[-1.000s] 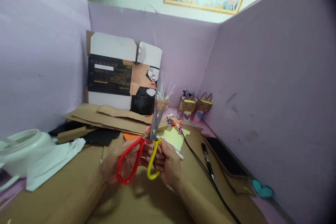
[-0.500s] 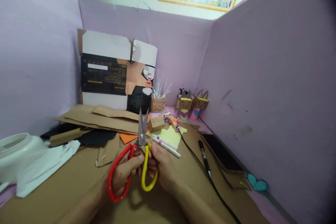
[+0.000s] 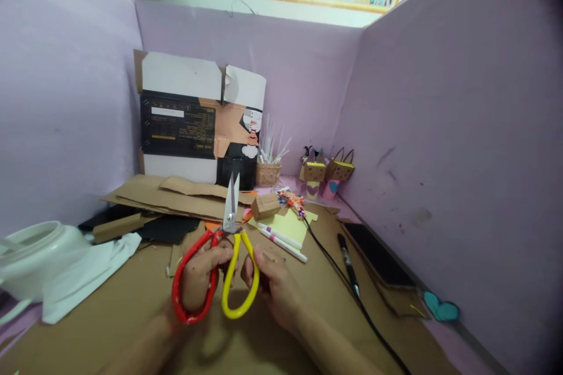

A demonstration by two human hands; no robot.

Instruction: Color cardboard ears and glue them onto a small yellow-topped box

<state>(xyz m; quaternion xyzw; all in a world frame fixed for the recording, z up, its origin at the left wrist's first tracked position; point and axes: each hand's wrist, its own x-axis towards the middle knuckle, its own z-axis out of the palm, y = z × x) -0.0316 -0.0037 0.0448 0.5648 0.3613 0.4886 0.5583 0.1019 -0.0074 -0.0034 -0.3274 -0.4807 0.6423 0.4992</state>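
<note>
Between my hands stands a pair of scissors (image 3: 229, 218), blades upward and slightly apart, with one red and one yellow loop. My left hand (image 3: 197, 282) is through the red loop, its fingers and thumb closed about the handle. At the yellow loop, my right hand (image 3: 278, 282) is closed, thumb and curled fingers against the handle's right side; the loop hides some fingertips. Just beyond the scissors lie a small cardboard block (image 3: 265, 207), two white markers (image 3: 284, 245) and yellow paper (image 3: 295, 224).
Flat cardboard pieces (image 3: 176, 199) and black sheets (image 3: 169, 229) lie at the left rear. A white pot (image 3: 57, 252) is at left. An unfolded box (image 3: 180, 123) leans on the back wall. On the right are a hot glue gun (image 3: 292, 202) with its cord, a black pen (image 3: 347, 261) and a phone (image 3: 380, 255).
The scissors have turned and shifted slightly left, and their blades have drawn closer together. The yellow loop has swung left, near the red one. The view has tilted slightly.
</note>
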